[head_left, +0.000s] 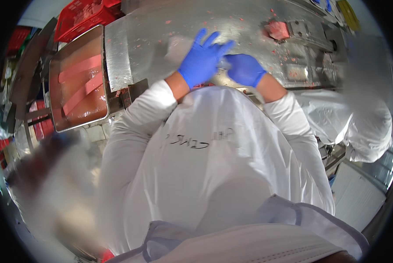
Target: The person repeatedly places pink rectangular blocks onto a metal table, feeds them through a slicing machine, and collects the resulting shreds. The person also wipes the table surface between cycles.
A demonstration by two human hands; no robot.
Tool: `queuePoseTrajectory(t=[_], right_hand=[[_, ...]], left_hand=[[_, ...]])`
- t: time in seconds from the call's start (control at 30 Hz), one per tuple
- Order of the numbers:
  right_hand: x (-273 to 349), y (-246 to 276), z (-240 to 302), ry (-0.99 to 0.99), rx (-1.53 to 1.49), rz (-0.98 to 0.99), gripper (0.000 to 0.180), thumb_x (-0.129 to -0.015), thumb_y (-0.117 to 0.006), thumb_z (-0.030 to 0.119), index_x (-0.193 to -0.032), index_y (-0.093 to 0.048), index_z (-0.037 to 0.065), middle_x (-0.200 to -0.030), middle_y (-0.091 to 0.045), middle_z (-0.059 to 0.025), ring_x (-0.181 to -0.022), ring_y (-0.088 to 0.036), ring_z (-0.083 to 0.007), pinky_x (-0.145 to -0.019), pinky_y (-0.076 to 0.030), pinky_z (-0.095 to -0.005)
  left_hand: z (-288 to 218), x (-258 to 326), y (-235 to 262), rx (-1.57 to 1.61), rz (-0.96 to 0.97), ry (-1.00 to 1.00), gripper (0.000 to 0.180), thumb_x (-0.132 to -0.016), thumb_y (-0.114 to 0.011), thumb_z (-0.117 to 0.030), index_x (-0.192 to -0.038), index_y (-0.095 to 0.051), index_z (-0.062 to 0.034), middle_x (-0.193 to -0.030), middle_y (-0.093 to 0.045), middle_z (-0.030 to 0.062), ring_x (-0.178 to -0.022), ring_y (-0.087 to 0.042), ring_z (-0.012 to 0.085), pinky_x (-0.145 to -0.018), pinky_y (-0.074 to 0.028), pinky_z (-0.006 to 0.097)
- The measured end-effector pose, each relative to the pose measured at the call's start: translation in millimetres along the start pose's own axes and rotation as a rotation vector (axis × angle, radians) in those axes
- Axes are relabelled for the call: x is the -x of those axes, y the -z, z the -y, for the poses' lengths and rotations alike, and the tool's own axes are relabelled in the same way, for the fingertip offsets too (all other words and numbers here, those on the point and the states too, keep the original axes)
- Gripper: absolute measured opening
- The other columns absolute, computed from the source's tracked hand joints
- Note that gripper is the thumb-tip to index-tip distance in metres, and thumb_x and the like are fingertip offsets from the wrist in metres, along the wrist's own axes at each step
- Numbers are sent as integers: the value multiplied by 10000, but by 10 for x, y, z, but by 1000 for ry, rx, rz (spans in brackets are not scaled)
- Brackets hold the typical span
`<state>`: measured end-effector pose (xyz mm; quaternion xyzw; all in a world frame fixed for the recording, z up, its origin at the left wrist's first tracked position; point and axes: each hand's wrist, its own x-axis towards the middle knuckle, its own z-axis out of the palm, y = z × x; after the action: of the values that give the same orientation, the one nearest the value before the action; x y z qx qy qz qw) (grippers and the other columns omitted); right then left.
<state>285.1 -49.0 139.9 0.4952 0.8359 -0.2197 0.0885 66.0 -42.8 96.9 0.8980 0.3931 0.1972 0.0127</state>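
Observation:
My left hand (204, 59), in a blue glove, is held over the steel table with its fingers spread and nothing gripped in them. Close beside its thumb side, my right hand (245, 70), also blue-gloved, has its fingers curled in. A greyish, see-through patch shows between the two hands, and I cannot make out what the right fingers hold. Just left of my left hand lies a pale, see-through piece, perhaps plastic film (176, 49). Farther right, a pink block (278, 30) sits against a metal fixture (308, 35).
Pink crumbs are scattered over the steel table (148, 33). At left stands a metal tray (52, 94) with pink slabs (83, 93) in reddish liquid. A red crate (65, 28) is behind it. White plastic covers something (327, 114) at right. Blurred figures stand at both sides.

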Motion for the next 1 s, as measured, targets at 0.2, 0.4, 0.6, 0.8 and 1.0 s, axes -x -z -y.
queuePoseTrajectory(t=[0.2, 0.4, 0.6, 0.8, 1.0], right_hand=[[302, 84, -215, -91, -9, -264, 391, -848, -639, 197, -1226, -734, 169, -1020, -765, -178, -943, -729, -392, -845, -579, -494], [361, -282, -910, -317, -27, -361, 267, -862, -661, 260, -1109, -749, 210, -1009, -778, -111, -929, -739, -374, -833, -580, -477], [383, -1444, -898, 123, -225, -216, 289, -868, -654, 287, -1118, -724, 158, -985, -778, -121, -970, -751, -327, -932, -556, -472], [636, 32, -745, 170, 22, -902, 283, -690, -770, 98, -968, -724, 125, -895, -739, -108, -879, -686, -365, -926, -493, -471], [434, -581, -990, -48, -352, -289, 266, -791, -807, 143, -1036, -742, 65, -1101, -736, -138, -1141, -667, -379, -1043, -472, -514]], left_hand=[[723, 606, -357, 78, 293, 362, 183, -895, -671, -235, -976, -760, -97, -973, -762, 124, -952, -712, 372, -999, -486, 528], [-30, 854, 851, 1441, 563, 542, 262, -943, -669, -227, -1073, -704, -2, -890, -690, 71, -822, -674, 292, -799, -538, 445], [-160, 104, 1381, 1658, -719, 408, 241, -963, -621, -151, -1153, -669, -10, -873, -645, 24, -781, -629, 227, -776, -529, 400], [753, 673, 577, 252, 851, 480, 422, -1067, -574, -339, -1241, -657, 36, -938, -704, 44, -810, -660, 221, -826, -550, 373], [9, 120, 1060, 1776, 152, -70, 555, -1096, -525, -464, -1366, -611, 13, -1260, -682, 105, -1116, -626, 192, -979, -505, 381]])
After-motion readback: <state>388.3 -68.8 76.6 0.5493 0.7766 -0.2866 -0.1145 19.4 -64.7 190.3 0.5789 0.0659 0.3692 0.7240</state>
